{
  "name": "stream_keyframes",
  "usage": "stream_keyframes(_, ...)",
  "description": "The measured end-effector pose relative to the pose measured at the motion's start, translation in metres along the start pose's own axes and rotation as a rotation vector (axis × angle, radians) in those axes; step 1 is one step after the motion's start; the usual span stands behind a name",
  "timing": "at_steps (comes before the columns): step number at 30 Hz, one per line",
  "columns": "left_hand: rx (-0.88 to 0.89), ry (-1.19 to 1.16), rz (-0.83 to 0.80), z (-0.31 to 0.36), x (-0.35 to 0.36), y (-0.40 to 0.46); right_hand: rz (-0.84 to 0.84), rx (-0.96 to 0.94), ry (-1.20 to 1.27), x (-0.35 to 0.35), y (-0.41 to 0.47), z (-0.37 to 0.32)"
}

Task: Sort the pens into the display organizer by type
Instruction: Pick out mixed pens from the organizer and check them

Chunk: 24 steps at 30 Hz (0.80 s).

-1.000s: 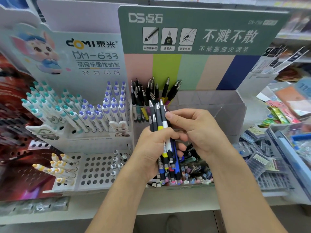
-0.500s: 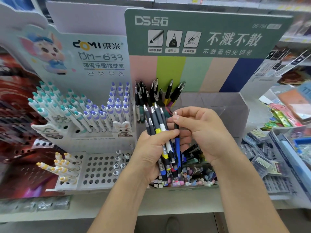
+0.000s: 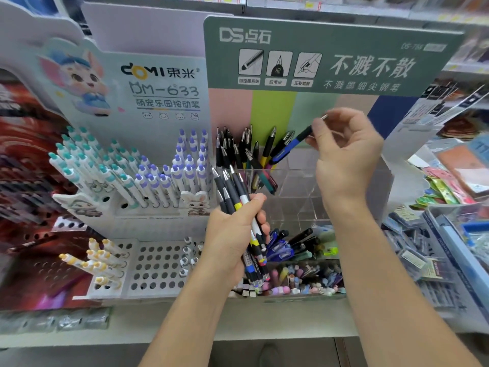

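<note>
The right hand (image 3: pixel 344 152) is lifting away from the bundle of pens (image 3: pixel 239 205) in the left hand (image 3: pixel 232 234), now pinching one blue pen (image 3: pixel 289 145) and carrying it above the clear organizer (image 3: pixel 296 181).

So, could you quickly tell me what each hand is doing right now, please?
Left hand: grips a pen bundle.
Right hand: pinches one blue pen.

Pale shop shelf (image 3: pixel 158 324), stocked shelving behind (image 3: pixel 344 6) — bright, even light
</note>
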<state>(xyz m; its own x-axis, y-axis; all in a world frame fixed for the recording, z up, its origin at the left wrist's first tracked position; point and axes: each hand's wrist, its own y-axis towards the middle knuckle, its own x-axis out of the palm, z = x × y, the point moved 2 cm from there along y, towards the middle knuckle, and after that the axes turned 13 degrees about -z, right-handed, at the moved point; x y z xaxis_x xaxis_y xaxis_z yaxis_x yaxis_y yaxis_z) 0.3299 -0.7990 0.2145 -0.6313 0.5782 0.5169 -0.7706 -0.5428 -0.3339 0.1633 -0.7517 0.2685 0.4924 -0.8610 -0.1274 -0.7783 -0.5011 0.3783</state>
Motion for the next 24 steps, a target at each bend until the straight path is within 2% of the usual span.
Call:
stream_keyframes(4,0.007,0.04,0.001,-0.002,0.002,-0.001,-0.18,-0.003,-0.268,0.019,0.003,0.012)
stream_keyframes(8,0.022,0.048,0.007,-0.001,0.001,0.0,-0.177,0.055,-0.337,0.024,0.002,0.018)
stream_keyframes(13,0.024,0.052,0.011,0.0,0.005,0.001,-0.172,0.132,-0.245,0.027,0.0,0.022)
stream_keyframes(17,0.022,0.049,0.012,-0.001,0.008,0.002,-0.322,0.173,-0.153,0.036,-0.005,0.019)
stream_keyframes(24,0.018,0.048,0.007,-0.002,0.01,0.004,-0.341,0.154,-0.193,0.033,0.006,0.016)
